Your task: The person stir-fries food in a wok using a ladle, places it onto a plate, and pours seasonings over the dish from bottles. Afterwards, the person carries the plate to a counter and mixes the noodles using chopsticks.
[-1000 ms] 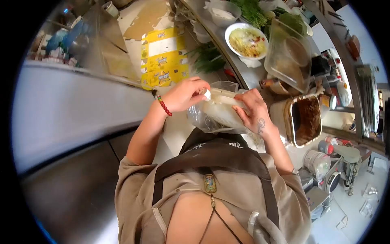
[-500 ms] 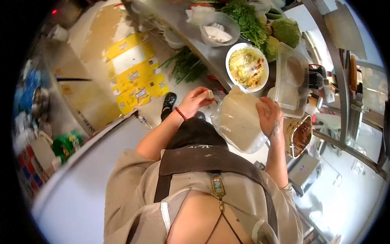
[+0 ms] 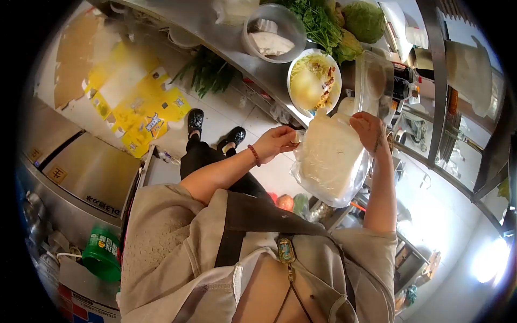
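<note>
My right hand (image 3: 370, 132) grips the upper right corner of a pale, flat, sheet-like slab (image 3: 329, 153), thumb and fingers closed on it. A crinkled clear plastic bag (image 3: 340, 200) wraps its sides and lower end. My left hand (image 3: 276, 144) is pinched shut at the bag's upper left edge, a small whitish piece (image 3: 296, 138) between thumb and fingertips. Just beyond the slab stands a white bowl (image 3: 338, 81) of yellowish shredded food with reddish bits. To its right is a clear plastic container (image 3: 374, 81).
On the steel counter (image 3: 237, 51), a translucent bowl (image 3: 299, 35) holds white pieces, beside leafy greens (image 3: 315, 24) and a cabbage (image 3: 364, 21). Flattened yellow cardboard (image 3: 145, 107) lies on the floor. A green bucket (image 3: 102, 253) is at lower left; metal shelving (image 3: 439, 91) rises on the right.
My left hand has come to the bag's edge, where a gap showed before. The slab sits more upright. The view has shifted, showing both shoes and more floor.
</note>
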### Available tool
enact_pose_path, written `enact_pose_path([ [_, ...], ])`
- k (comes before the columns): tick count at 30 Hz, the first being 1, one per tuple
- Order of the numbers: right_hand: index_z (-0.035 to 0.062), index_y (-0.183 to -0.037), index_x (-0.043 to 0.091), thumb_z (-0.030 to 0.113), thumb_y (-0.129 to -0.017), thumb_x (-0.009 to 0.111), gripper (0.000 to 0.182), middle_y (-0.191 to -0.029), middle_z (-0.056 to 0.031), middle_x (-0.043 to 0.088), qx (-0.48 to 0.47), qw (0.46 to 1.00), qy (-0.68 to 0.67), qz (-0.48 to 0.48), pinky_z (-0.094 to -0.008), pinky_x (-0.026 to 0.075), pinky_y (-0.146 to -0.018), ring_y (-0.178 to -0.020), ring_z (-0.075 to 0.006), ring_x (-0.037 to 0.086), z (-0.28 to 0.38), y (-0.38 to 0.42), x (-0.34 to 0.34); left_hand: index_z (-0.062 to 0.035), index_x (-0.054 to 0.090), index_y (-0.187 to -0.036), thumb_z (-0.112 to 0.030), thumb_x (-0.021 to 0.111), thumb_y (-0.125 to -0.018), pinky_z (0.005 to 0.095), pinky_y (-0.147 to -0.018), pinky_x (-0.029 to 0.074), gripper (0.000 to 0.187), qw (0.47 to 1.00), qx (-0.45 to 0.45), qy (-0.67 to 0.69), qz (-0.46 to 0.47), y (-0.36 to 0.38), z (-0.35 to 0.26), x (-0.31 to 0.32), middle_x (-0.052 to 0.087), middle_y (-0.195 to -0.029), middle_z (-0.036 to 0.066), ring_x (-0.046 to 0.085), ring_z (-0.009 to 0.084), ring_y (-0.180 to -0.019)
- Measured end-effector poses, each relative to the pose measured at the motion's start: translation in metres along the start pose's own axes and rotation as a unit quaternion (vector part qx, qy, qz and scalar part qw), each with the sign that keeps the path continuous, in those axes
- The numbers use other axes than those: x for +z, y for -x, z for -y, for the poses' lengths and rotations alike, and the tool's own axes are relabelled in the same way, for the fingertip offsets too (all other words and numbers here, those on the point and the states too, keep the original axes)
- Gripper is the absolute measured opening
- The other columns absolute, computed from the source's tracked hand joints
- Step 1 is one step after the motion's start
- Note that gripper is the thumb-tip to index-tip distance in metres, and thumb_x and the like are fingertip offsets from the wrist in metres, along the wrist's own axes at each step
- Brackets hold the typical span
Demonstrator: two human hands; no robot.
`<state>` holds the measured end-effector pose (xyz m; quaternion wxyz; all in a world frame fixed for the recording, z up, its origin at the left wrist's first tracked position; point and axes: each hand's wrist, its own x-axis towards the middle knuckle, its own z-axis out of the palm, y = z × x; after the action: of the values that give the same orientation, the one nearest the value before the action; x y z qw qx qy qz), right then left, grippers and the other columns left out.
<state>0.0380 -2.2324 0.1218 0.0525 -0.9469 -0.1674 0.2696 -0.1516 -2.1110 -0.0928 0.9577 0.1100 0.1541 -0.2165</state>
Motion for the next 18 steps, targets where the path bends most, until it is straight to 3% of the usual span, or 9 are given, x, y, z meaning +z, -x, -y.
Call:
enact_pose_path([
  [3,-0.0002,-0.093,0.066,0.02,-0.083,0.064,0.023,-0.08,-0.0066,0.067,-0.016,0.999,0.037,0.029,-0.0269,0.047,-0.07,-0.075,-0.0118,0.059,0.003,-0.01,-0.004,-0.0023,0.05,-0.118,-0.019,0.056,-0.093,0.0328,-0.094,0.048,0.031,0.999,-0.018,0.033,0.004,-0.002,0.002,0.004,0.059,-0.111,0.008,0.059,0.0214,-0.106],
  [5,0.0001,-0.095,0.065,0.021,-0.083,0.064,0.024,-0.082,-0.0068,0.067,0.023,0.998,0.02,0.049,-0.0271,0.047,-0.071,-0.076,-0.0123,0.059,-0.001,-0.019,-0.002,-0.0029,0.051,-0.118,-0.019,0.056,-0.093,0.0323,-0.093,0.048,0.031,0.998,-0.025,0.061,0.01,-0.001,0.001,0.006,0.059,-0.111,0.007,0.059,0.021,-0.105],
  [8,0.0004,-0.096,0.065,0.022,-0.083,0.065,0.025,-0.084,-0.0075,0.068,0.039,0.996,0.03,0.069,-0.0276,0.048,-0.073,-0.077,-0.0127,0.06,0.002,-0.028,-0.006,-0.0053,0.054,-0.105,-0.02,0.057,-0.093,0.0305,-0.089,0.049,0.02,0.995,-0.025,0.095,0.003,0.0,-0.001,0.014,0.06,-0.099,0.005,0.061,0.0166,-0.093],
  [15,-0.0003,-0.096,0.065,0.023,-0.083,0.066,0.026,-0.084,-0.0087,0.068,0.068,0.991,0.067,0.094,-0.0282,0.047,-0.075,-0.08,-0.0134,0.06,0.022,-0.039,-0.015,-0.0048,0.053,-0.107,-0.021,0.057,-0.093,0.0296,-0.088,0.05,0.022,0.993,-0.014,0.114,0.009,-0.007,-0.001,0.019,0.06,-0.101,0.005,0.061,0.0155,-0.093],
  [18,-0.0003,-0.095,0.065,0.023,-0.083,0.066,0.027,-0.084,-0.0088,0.068,0.039,0.993,0.048,0.099,-0.0287,0.047,-0.075,-0.08,-0.0139,0.06,0.009,-0.044,-0.015,-0.0047,0.053,-0.107,-0.021,0.057,-0.093,0.0294,-0.088,0.05,0.022,0.994,-0.019,0.108,0.009,-0.007,-0.005,0.02,0.06,-0.101,0.005,0.061,0.0151,-0.093],
])
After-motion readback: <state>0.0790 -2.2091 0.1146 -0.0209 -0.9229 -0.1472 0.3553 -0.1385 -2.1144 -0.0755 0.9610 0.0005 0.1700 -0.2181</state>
